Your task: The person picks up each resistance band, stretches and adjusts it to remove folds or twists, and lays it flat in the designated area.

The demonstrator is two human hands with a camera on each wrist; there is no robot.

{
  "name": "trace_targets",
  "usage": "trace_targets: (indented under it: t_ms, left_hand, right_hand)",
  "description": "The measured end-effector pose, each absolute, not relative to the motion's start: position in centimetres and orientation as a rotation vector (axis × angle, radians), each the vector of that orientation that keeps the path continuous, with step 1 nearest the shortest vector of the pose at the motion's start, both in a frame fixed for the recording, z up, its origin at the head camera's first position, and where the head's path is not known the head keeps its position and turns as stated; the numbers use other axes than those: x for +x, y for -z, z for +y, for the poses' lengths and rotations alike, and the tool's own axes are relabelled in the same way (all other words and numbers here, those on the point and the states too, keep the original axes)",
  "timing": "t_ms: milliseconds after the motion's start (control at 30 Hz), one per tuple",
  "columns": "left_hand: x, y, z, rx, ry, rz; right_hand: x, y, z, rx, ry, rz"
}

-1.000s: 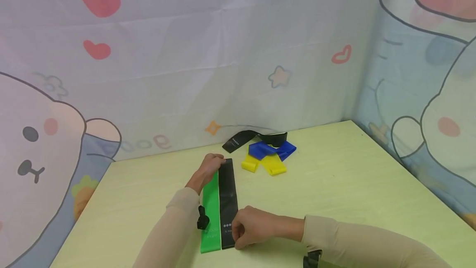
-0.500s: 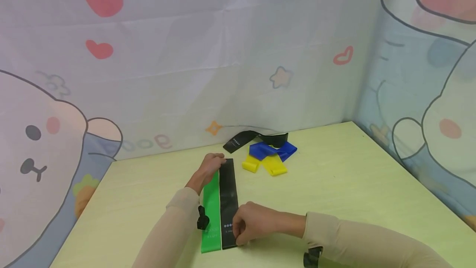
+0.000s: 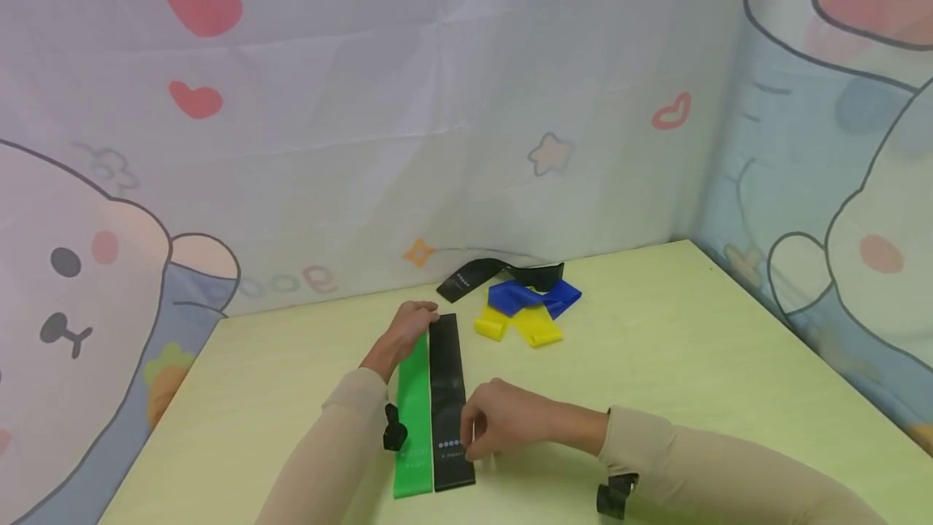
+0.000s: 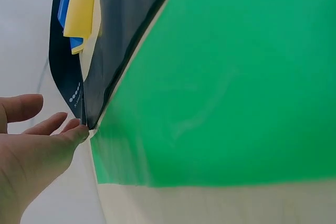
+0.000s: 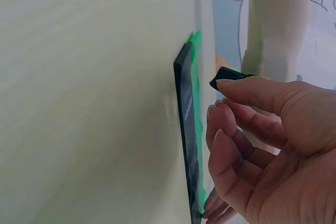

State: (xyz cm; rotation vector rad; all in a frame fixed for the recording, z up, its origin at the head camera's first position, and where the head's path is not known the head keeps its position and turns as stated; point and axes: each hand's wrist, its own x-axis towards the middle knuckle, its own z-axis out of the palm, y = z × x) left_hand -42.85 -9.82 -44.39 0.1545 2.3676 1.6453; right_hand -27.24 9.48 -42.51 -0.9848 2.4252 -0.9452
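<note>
Beside the loosely curled right hand [image 3: 506, 418], the flat black band [image 3: 448, 383], its far end by the left hand [image 3: 405, 332], thumb apart.

Head cam: high, facing forward-down over the table [image 3: 656, 339]. Wrist cams: close in, aimed fingerward, both catching the green band [image 4: 220, 87] and adjoining black band [image 5: 183, 93].

- I'm looking at a pale yellow-green table [image 3: 678, 330].
- Toward its 8 o'clock, a green band [image 3: 415, 420] lies lengthwise; a black band [image 3: 446, 379] runs just beside it, at its 3 o'clock.
- At 12 o'clock, a wavy dark strip [image 3: 472, 273], then a blue band [image 3: 513, 296] overlapping a yellow band [image 3: 536, 326].
</note>
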Motion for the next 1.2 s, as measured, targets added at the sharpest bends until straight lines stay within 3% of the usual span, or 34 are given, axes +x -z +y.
trace_targets:
  t_ms: [633, 1200]
  left_hand:
    - [-43.4, 44.2, -9.6, 0.184, -1.783, 2.471]
    - [-44.3, 43.0, -7.9, 0.156, -1.955, 2.402]
  right_hand:
    - [-30.0, 39.4, 13.0, -0.883, 1.114, 2.600]
    - [-34.7, 37.8, 17.5, -0.631, 1.289, 2.799]
